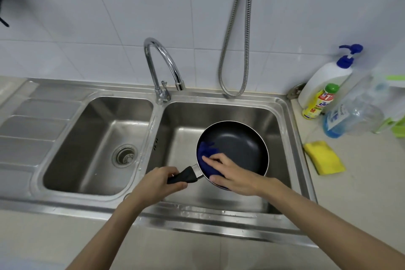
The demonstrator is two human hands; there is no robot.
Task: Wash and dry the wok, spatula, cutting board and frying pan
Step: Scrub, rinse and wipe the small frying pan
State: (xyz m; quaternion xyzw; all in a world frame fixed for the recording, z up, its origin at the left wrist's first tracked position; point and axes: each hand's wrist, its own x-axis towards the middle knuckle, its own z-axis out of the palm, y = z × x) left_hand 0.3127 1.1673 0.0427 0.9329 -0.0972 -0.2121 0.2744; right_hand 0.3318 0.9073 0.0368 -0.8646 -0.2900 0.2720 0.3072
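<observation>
While the left hand [163, 180] wraps its fingers tight around the black handle [183, 178], the frying pan [237, 146] sits tilted over the right basin [182, 136] of the steel double sink, its dark inside facing up and toward the camera. And look at the right hand [232, 174]: it lies across the near rim of the pan, fingers stretched out and slightly spread, pressing a blue cloth [207, 151] against the pan's inner wall on the handle side, with the thumb hooked under the rim so the cloth is pinched between thumb and fingers. Part of the cloth bunches up loose beyond the fingertips, inside the pan. Over on the other side, the left basin [96, 144] shows its round drain strainer [125, 155], and the ribbed draining board [28, 129] runs off to the far left. Up behind the divider stands the chrome gooseneck tap [163, 66], spout turned toward the right basin; no water can be seen coming from it. A metal shower hose [237, 35] loops down the white tiled wall. On the counter to the right, a yellow sponge [324, 158] lies just beside the sink edge, and farther back cluster a white pump bottle [324, 81], a small yellow bottle with a green cap [318, 103] and a clear bottle of blue liquid [350, 114].
</observation>
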